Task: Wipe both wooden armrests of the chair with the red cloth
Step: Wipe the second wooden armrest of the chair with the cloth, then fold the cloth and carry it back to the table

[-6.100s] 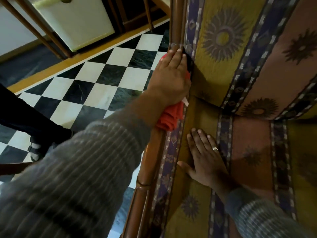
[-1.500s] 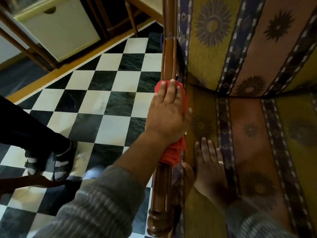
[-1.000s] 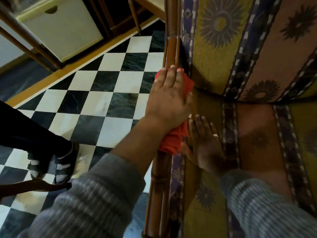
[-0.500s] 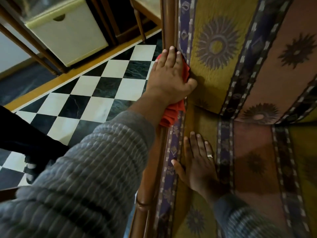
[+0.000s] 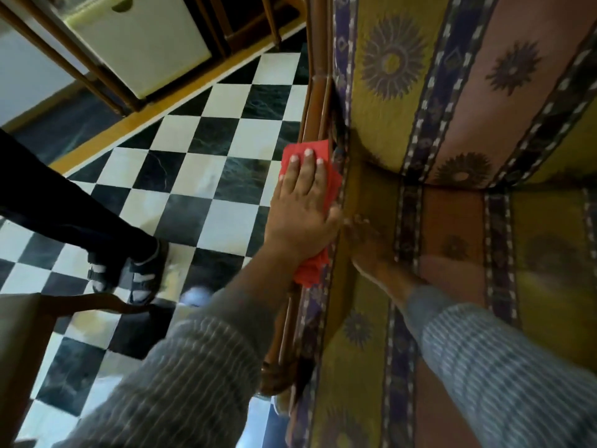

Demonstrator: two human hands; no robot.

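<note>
We press our left hand (image 5: pixel 302 208), fingers flat and together, on a bright red cloth (image 5: pixel 311 163) draped over the chair's wooden armrest (image 5: pixel 318 101), near the back corner of the seat (image 5: pixel 452 221). The cloth lies creased, one bunched end spilling below our wrist. Our right hand (image 5: pixel 366 240), blurred, rests flat on the patterned seat beside the armrest.

Left hand (image 5: pixel 302 208) mid-frame, palm down, fingers straight and together, pointing to frame top; grey striped sleeve runs to lower left. Right hand (image 5: pixel 366 240) just right of it, blurred, forearm toward lower right.
</note>
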